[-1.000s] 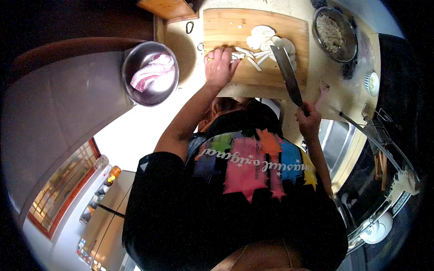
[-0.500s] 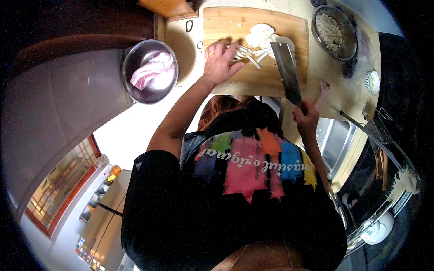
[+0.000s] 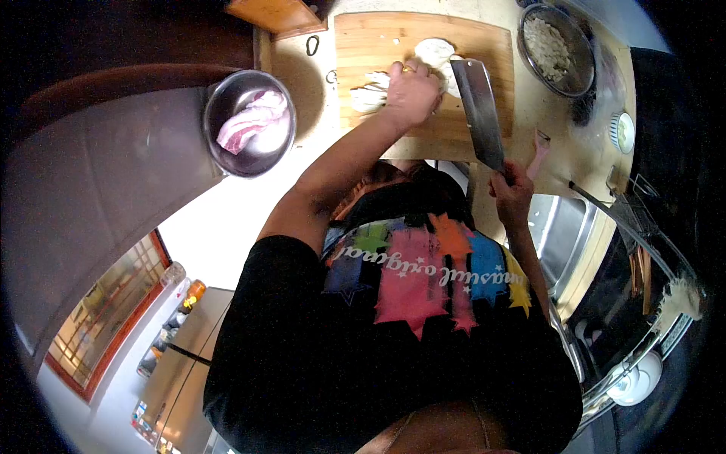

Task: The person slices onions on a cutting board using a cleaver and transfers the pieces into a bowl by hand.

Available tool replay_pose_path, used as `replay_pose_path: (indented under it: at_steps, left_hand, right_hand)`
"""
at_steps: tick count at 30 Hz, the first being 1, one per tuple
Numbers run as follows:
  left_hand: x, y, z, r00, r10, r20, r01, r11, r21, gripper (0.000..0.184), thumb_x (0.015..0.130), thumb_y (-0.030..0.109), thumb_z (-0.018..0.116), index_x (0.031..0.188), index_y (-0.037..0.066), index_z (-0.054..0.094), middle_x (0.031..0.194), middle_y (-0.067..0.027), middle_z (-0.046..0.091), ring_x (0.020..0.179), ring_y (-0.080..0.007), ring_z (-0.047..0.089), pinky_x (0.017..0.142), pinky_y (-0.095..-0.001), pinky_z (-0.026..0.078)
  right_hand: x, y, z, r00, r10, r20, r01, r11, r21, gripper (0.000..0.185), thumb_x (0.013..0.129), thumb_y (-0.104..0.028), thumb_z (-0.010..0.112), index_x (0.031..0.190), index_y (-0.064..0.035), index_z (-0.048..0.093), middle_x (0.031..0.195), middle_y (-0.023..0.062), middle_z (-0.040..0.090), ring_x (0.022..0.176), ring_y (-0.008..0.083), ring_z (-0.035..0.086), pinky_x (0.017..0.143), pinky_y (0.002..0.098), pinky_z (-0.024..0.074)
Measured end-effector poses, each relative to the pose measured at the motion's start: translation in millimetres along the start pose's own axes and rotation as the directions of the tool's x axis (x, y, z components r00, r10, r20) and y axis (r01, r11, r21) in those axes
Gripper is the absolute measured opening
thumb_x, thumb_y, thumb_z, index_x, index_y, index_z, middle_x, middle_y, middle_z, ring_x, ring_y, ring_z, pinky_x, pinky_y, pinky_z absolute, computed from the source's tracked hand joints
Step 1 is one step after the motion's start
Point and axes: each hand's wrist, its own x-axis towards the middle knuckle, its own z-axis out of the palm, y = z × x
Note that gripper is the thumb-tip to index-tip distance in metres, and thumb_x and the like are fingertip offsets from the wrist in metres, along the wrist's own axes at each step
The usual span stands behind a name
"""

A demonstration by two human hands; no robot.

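A cleaver (image 3: 479, 113) is gripped by the handle in my right hand (image 3: 513, 193). Its broad blade points away from me over the right part of the wooden cutting board (image 3: 423, 29) and partly covers some white slices. My left hand (image 3: 414, 94) is over the middle of the board, fingers curled and closed; what lies under them is hidden. Pale round slices (image 3: 435, 51) lie just beyond its fingers, close to the blade. Left of that hand, cut white strips (image 3: 369, 97) rest in a small pile.
A metal bowl (image 3: 212, 136) with a piece of raw meat (image 3: 253, 125) stands left of the board. At the back right is a bowl (image 3: 586, 74) of pale chopped food. A small ribbed dish (image 3: 622, 133) stands farther right, and the sink (image 3: 563, 234) is below it.
My left hand has moved right, from the strips toward the slices, and its fingers have curled in. The strips now show in a pile at left. The cleaver has shifted slightly.
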Motion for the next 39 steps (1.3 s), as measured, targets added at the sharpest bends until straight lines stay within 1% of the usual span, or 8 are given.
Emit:
replay_pose_path:
  at_steps: [6,11,22,24,29,31,35,39]
  left_hand:
    - [4.1,7.5,19.0,0.997,0.056,0.052,-0.057,0.998,0.029,0.024,0.089,0.022,0.054,0.107,0.01,0.064,0.102,-0.0122,0.064,0.098,-0.0264,0.062,0.087,-0.0475,0.032]
    - [3.3,-6.4,-12.9,0.968,0.25,-0.005,-0.234,0.913,0.334,0.024,0.088,0.021,0.056,0.107,0.008,0.064,0.103,-0.0158,0.064,0.107,-0.0267,0.059,0.092,-0.0482,0.034]
    - [-13.4,-96.7,-35.8,0.897,0.144,0.419,-0.161,0.987,0.005,0.052,0.088,0.028,0.057,0.137,0.013,0.045,0.132,-0.0126,0.051,0.125,-0.0283,0.048,0.108,-0.0478,0.033]
    - [-33.2,-96.5,-25.2,0.959,0.266,0.093,-0.263,0.964,-0.043,0.068,0.086,0.035,0.061,0.144,0.012,0.035,0.135,-0.0133,0.046,0.126,-0.0308,0.045,0.107,-0.0431,0.036]
    - [-45.4,-87.7,-12.9,0.956,0.275,0.105,-0.285,0.953,0.099,0.068,0.09,0.049,0.056,0.143,0.011,0.036,0.133,-0.0125,0.046,0.126,-0.0274,0.043,0.112,-0.0425,0.027]
    - [-49.6,-83.3,-0.6,0.977,0.206,-0.048,-0.201,0.976,0.085,0.068,0.086,0.045,0.062,0.14,0.012,0.039,0.131,-0.0129,0.047,0.118,-0.0305,0.048,0.101,-0.0431,0.04]
    - [-64.5,-68.6,21.3,0.967,-0.127,-0.219,0.108,0.99,-0.094,0.056,0.088,0.043,0.061,0.134,0.013,0.048,0.126,-0.0133,0.048,0.112,-0.0305,0.049,0.097,-0.0456,0.038]
    - [-68.1,-54.8,4.6,0.949,-0.196,-0.248,0.175,0.979,-0.106,0.051,0.085,0.04,0.064,0.129,0.015,0.054,0.127,-0.0123,0.049,0.115,-0.0327,0.046,0.103,-0.0472,0.03]
  right_hand:
    - [1.1,-1.5,0.1,1.0,0.022,0.021,-0.023,0.999,0.049,0.014,0.089,-0.008,0.06,0.101,-0.0022,0.063,0.07,0.0003,0.058,0.056,0.007,0.051,0.05,0.0226,0.0417]
    - [0.1,-13.3,2.1,0.999,0.051,-0.003,-0.05,0.993,0.108,0.013,0.088,-0.008,0.06,0.1,-0.0025,0.063,0.07,0.0003,0.058,0.056,0.0071,0.051,0.049,0.0229,0.0413]
    - [-0.8,-16.6,13.6,0.996,0.076,0.051,-0.084,0.979,0.186,0.016,0.088,-0.008,0.06,0.103,-0.0017,0.06,0.07,0.0011,0.057,0.055,0.0079,0.052,0.049,0.0234,0.0423]
    - [0.3,-20.1,15.0,0.997,0.047,0.058,-0.057,0.984,0.168,0.016,0.088,-0.008,0.06,0.103,-0.0018,0.06,0.07,0.0011,0.057,0.055,0.0079,0.052,0.049,0.0236,0.0422]
    - [4.9,-23.8,17.1,0.997,-0.02,0.068,0.011,0.992,0.129,0.013,0.089,-0.008,0.059,0.1,-0.0029,0.06,0.069,0.001,0.057,0.055,0.0079,0.052,0.049,0.0238,0.0418]
    - [7.4,-23.5,16.6,0.992,0.014,0.126,-0.025,0.996,0.089,0.011,0.088,-0.008,0.059,0.098,-0.004,0.06,0.069,0.0007,0.056,0.055,0.0075,0.051,0.049,0.0237,0.0413]
    - [10.0,-14.2,18.4,0.992,0.013,0.125,-0.014,1.0,0.003,0.01,0.088,-0.008,0.058,0.097,-0.0046,0.059,0.069,0.0002,0.056,0.056,0.007,0.05,0.049,0.0234,0.0406]
    - [9.7,-16.4,18.5,0.992,-0.006,0.124,0.009,1.0,-0.022,0.01,0.088,-0.007,0.058,0.098,-0.0047,0.06,0.07,-0.0002,0.056,0.057,0.0067,0.05,0.049,0.0231,0.0402]
